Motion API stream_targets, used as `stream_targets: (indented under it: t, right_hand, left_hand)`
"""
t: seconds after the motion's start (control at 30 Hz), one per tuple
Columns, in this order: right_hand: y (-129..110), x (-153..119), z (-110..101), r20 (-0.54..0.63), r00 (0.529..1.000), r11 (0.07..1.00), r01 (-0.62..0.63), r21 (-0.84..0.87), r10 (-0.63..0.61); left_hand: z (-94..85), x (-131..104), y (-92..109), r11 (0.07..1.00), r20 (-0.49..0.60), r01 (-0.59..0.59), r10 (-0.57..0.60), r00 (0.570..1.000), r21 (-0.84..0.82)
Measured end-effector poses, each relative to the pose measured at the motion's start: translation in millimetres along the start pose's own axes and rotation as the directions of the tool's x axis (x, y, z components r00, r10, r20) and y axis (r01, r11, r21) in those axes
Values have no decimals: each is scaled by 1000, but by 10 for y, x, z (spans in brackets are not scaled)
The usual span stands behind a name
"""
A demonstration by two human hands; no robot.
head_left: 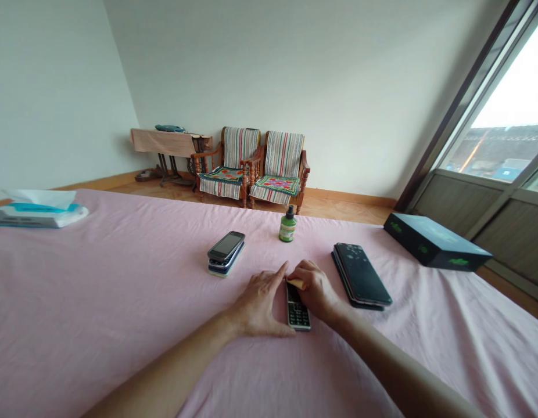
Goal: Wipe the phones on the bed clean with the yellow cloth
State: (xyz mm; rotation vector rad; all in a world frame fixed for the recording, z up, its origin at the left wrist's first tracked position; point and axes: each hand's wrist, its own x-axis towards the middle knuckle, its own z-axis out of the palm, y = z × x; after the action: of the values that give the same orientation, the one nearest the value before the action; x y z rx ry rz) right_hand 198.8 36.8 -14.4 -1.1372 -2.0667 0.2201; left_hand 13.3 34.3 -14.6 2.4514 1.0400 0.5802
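Observation:
A black keypad phone [298, 316] with a pale edge lies face up on the pink cloth, its top end towards the far side. My left hand [261, 305] grips it from the left, thumb at the lower end and index finger stretched by the upper end. Closed round a small folded yellow cloth [296, 283], my right hand [315, 284] presses on the phone's screen and hides most of it. A green spray bottle [287, 226] with a black top stands beyond both hands.
On the left is a stack of phones [226, 252]; on the right, stacked larger devices [362, 276]. A black box [434, 241] sits at the far right, a tissue pack [40, 215] at the far left. Two wooden chairs [280, 168] stand past the pink cloth's [133, 313] far edge.

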Motion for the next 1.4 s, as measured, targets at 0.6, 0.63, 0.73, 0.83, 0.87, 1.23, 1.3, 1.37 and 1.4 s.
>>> stream_targets:
  t: [0.6, 0.63, 0.73, 0.83, 0.87, 1.23, 1.3, 1.37, 1.4]
  right_hand:
    - [-424, -585, -225, 75, 996, 959, 26, 283, -49]
    - [-408, -576, -247, 42, 999, 951, -14, 309, 1]
    - [-357, -525, -309, -38, 978, 908, -174, 382, 203]
    - [-331, -477, -316, -36, 936, 847, -299, 440, 349]
    - [-328, -469, -303, -23, 927, 830, -325, 454, 375]
    - [-371, -434, -250, 31, 890, 644, -353, 679, 455]
    - [-398, -416, -274, 38, 886, 603, -346, 719, 463]
    - [-426, -402, -282, 38, 891, 583, -328, 743, 453]
    - [-435, -397, -279, 39, 896, 582, -321, 747, 443]
  left_hand:
    - [-9, 8, -31, 999, 5, -33, 33, 999, -9]
    - [-20, -2, -19, 999, 12, -33, 33, 999, -2]
    - [-39, -39, 43, 1000, -17, -22, 21, 1000, -13]
    - [-24, -71, 144, 997, -50, -14, 10, 999, -78]
    - [-15, -77, 183, 994, -56, -15, 9, 998, -107]
    - [29, -70, 293, 969, -104, -35, 9, 995, -246]
    - [28, -70, 297, 966, -131, -43, 9, 991, -254]
    - [22, -74, 324, 968, -159, -34, -6, 987, -248]
    - [18, -78, 345, 971, -169, -17, -25, 985, -239]
